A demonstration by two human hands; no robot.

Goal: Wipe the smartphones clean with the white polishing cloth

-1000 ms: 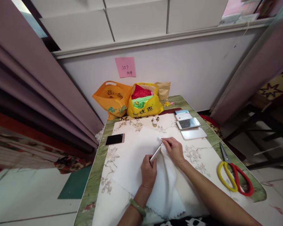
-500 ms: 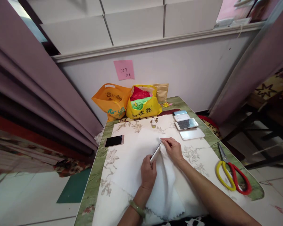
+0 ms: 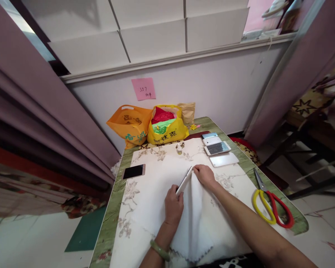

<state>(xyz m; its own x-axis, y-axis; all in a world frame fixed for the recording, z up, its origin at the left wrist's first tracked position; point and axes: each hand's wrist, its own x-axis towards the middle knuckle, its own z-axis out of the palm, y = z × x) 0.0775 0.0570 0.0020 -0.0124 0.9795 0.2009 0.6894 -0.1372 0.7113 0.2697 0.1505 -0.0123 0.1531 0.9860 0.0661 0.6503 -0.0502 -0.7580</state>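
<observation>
White phone (image 3: pixel 184 182): tilted above the table (image 3: pixel 108 219), near end gripped by the left hand (image 3: pixel 173 206).
Right hand (image 3: pixel 204 176): pinching cloth (image 3: pixel 194 216) at the far end.
Edge: probably wants steady hold, light pressure.
Scissors (image 3: pixel 264 187): well apart.

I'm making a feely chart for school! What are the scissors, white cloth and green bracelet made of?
Scissors: blades probably metal, grey with a sheen; handles look like smooth plastic, evenly yellow and red. White cloth: matt fabric, it seems, from its loose folds and zigzag edge. Green bracelet: smooth, slightly glossy ring; could be stone, glass or plastic.
</observation>
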